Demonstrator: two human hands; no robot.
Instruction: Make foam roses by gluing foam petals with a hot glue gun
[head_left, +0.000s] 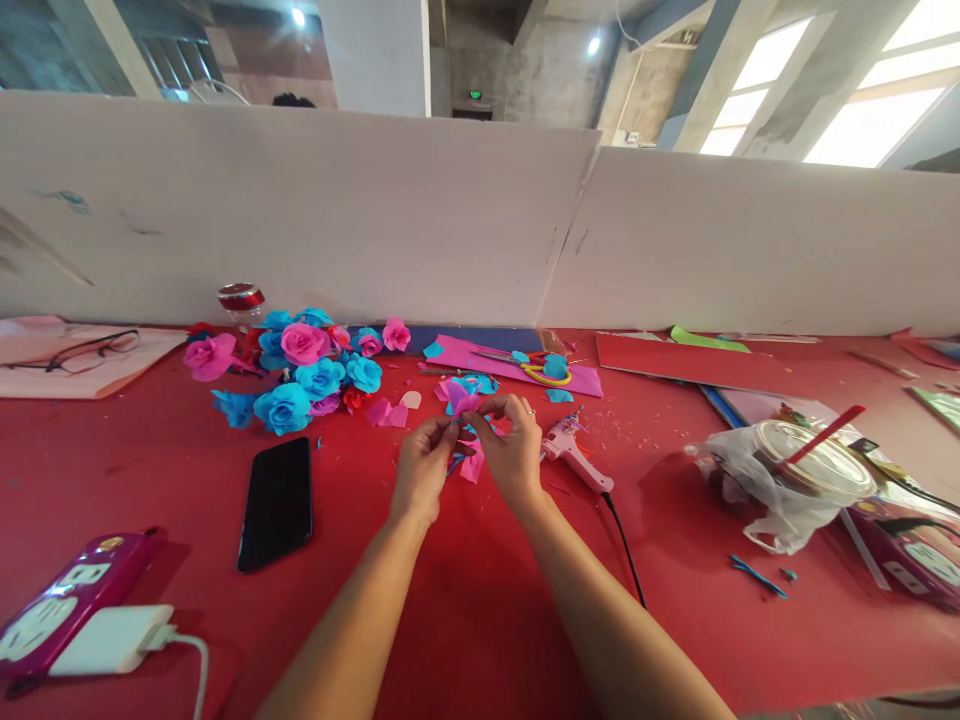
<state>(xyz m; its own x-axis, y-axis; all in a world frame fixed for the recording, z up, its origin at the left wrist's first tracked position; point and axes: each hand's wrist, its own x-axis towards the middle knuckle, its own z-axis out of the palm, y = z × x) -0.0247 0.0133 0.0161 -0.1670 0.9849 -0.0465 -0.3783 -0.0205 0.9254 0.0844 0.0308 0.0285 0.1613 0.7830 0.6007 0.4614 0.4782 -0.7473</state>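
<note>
Over the middle of the red table, my left hand (pixel 422 462) and my right hand (pixel 511 450) meet with pinched fingers on a pink paper flower (pixel 463 400). My thumbs and fingertips hide its lower part. Beneath and behind them lie pink and blue paper petals (pixel 472 465). Close to the right hand rests a pink hot glue gun (pixel 574 453) with a black cord. Finished pink, blue and red paper roses (pixel 304 345) are bunched together to the left of my hands.
Yellow-handled scissors (pixel 547 376) lie on pink paper at the back. A black phone (pixel 276 503) and a power strip (pixel 75 570) with a white charger are on the left. A lidded bowl (pixel 816 458) in a plastic bag stands right. A white partition (pixel 337 220) rises behind.
</note>
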